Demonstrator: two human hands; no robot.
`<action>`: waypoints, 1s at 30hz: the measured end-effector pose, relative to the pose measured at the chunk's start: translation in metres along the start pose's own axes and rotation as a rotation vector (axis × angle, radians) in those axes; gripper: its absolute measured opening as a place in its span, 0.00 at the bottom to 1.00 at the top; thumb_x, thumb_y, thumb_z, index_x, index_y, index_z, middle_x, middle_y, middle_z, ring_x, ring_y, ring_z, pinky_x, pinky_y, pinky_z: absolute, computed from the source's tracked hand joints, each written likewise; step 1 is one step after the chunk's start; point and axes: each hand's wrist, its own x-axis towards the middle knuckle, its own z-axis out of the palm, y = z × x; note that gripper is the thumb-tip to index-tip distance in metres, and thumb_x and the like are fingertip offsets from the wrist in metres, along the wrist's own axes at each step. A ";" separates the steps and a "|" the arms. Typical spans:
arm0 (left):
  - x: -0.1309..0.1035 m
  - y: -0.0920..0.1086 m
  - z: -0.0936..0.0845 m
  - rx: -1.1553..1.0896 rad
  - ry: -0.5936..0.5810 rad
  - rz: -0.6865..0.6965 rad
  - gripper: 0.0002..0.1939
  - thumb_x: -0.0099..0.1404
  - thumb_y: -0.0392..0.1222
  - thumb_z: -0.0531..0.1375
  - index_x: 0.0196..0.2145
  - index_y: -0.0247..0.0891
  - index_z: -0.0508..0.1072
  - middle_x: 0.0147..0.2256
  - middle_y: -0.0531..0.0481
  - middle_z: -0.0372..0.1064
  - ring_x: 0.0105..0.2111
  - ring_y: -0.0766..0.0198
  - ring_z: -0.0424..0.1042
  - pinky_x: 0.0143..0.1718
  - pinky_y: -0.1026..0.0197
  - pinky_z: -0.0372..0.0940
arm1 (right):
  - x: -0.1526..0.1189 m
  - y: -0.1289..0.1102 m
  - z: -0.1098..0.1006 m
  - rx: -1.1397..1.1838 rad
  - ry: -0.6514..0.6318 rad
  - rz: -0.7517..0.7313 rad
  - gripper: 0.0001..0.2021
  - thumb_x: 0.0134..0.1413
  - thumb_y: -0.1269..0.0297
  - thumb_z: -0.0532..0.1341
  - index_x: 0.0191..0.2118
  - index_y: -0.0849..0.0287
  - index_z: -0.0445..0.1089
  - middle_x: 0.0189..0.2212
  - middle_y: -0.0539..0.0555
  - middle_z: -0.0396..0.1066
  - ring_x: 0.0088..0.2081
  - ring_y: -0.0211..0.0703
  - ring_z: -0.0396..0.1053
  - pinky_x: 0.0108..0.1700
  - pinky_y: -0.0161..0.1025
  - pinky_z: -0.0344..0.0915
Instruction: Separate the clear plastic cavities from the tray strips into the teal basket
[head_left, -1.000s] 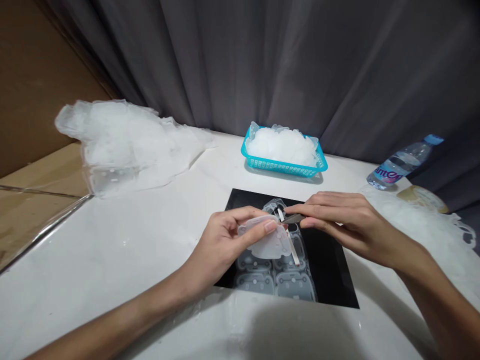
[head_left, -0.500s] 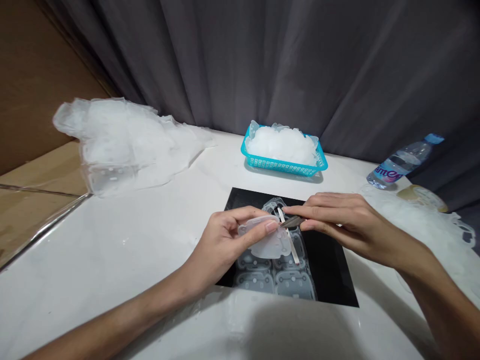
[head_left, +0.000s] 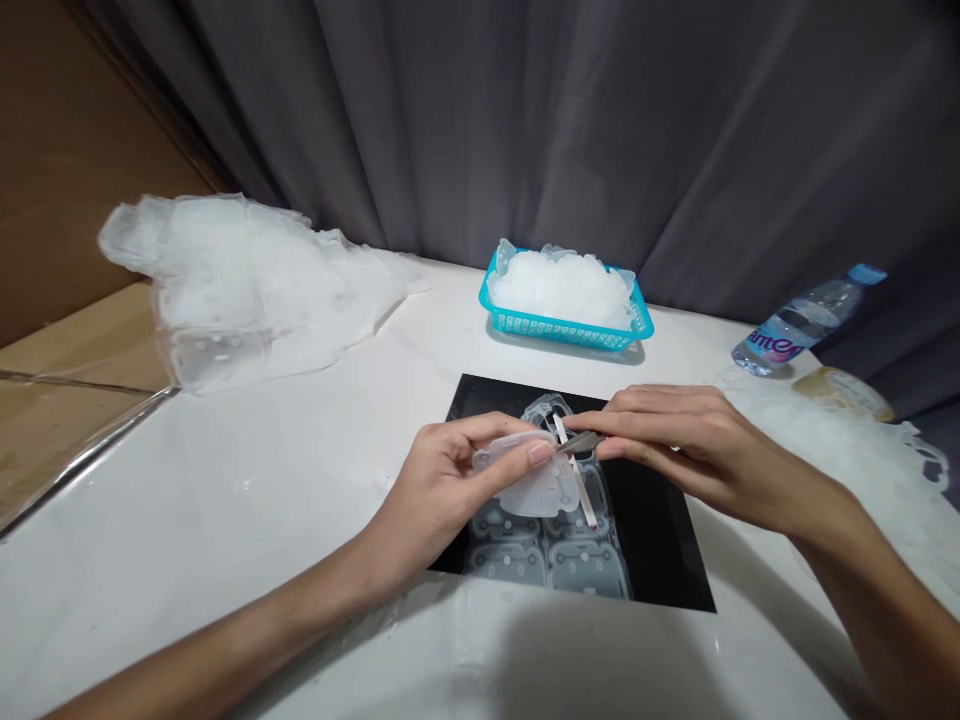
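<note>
My left hand (head_left: 480, 470) pinches a translucent, frosted plastic piece (head_left: 529, 485) with rounded lobes between thumb and fingers, above the black mat. From the right, my right hand (head_left: 675, 440) grips small pointed metal tweezers (head_left: 581, 441), most of them hidden by the fingers. Their tip meets the plastic piece's edge beside my left thumb. Just beyond the piece, a thin white strip (head_left: 585, 495) slants downward. Beneath lies a sheet of joined clear plastic shapes (head_left: 589, 570) on the black mat (head_left: 667, 560).
A turquoise basket (head_left: 562, 332) heaped with white plastic pieces stands at the back. Stacked translucent sheets (head_left: 240, 280) lie at the left, near a cardboard box (head_left: 82, 340). At the right are a water bottle (head_left: 810, 320), a tape roll (head_left: 844, 392) and a pile of plastic scraps (head_left: 862, 480).
Almost nothing differs. Both hands keep their hold, and the whole view has shifted very slightly.
</note>
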 end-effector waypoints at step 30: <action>-0.001 0.001 0.001 -0.059 -0.014 -0.007 0.08 0.67 0.46 0.69 0.37 0.39 0.85 0.37 0.49 0.84 0.38 0.62 0.81 0.40 0.68 0.73 | 0.000 -0.003 -0.003 0.006 0.042 0.012 0.16 0.73 0.64 0.58 0.62 0.55 0.72 0.42 0.54 0.78 0.42 0.41 0.75 0.46 0.38 0.71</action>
